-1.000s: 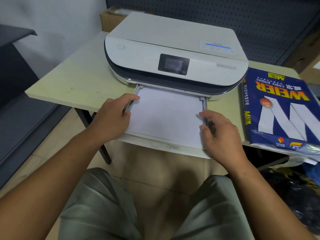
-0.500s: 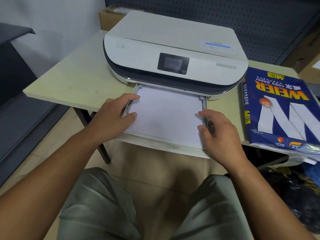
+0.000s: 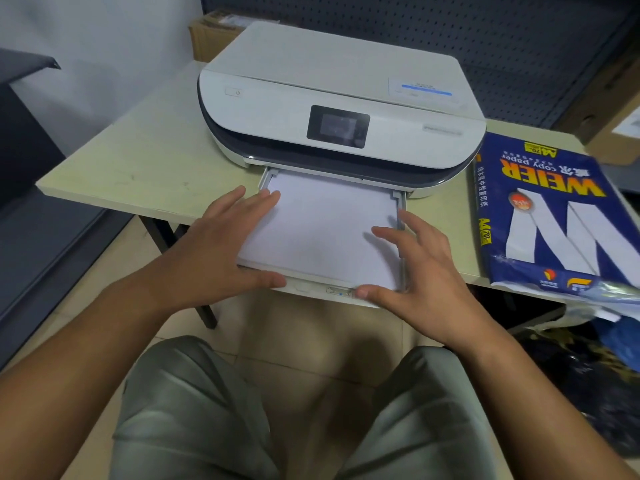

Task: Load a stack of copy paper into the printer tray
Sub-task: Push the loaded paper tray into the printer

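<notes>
A white printer [image 3: 332, 98] sits on a pale table [image 3: 138, 161]. Its paper tray [image 3: 401, 216] is pulled out over the table's front edge, with a stack of white copy paper [image 3: 325, 230] lying flat in it. My left hand [image 3: 221, 247] lies spread along the tray's left side, fingers beside the paper's left edge, thumb at the tray's front lip. My right hand [image 3: 426, 271] is spread at the tray's right front corner, thumb on the front lip, fingers over the paper and right rail. Neither hand grips anything.
A blue opened ream wrapper of copy paper [image 3: 554, 216] lies on the table right of the printer. Cardboard boxes [image 3: 609, 109] stand at the far right and behind the printer. Dark bags [image 3: 588, 375] sit on the floor at the right. My knees are below the tray.
Both hands have opened out flat and slid toward the tray's front, with thumbs now on its front lip. The paper stack stays in the tray.
</notes>
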Demonstrator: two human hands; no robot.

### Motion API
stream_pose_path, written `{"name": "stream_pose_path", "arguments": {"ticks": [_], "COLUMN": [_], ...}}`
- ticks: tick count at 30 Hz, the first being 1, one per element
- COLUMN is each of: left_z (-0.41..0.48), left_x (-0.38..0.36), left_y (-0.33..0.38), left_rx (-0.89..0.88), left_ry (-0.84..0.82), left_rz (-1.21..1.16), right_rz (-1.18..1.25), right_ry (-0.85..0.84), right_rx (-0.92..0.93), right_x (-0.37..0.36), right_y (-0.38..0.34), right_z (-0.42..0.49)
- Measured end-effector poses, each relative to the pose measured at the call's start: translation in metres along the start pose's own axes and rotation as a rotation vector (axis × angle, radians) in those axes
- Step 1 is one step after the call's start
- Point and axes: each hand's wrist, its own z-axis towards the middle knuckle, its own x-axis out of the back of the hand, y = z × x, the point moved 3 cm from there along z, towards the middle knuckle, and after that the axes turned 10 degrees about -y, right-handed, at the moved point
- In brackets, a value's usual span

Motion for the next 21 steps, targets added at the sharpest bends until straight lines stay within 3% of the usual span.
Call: {"name": "stream_pose_path", "arguments": {"ticks": [14, 21], "left_z": [0.004, 0.009], "left_x": [-0.007, -0.006], "left_y": [-0.009, -0.011], "left_rx": [-0.122, -0.145], "left_ry": [0.0, 0.064], "left_rz": [0.127, 0.161], "right_rz": [-0.04, -0.115], "right_ry": [-0.024, 0.042], "right_rx": [0.088, 0.159], "right_x": [-0.002, 0.0], "right_y": [-0.003, -0.004], "right_z": [0.005, 0.007]}}
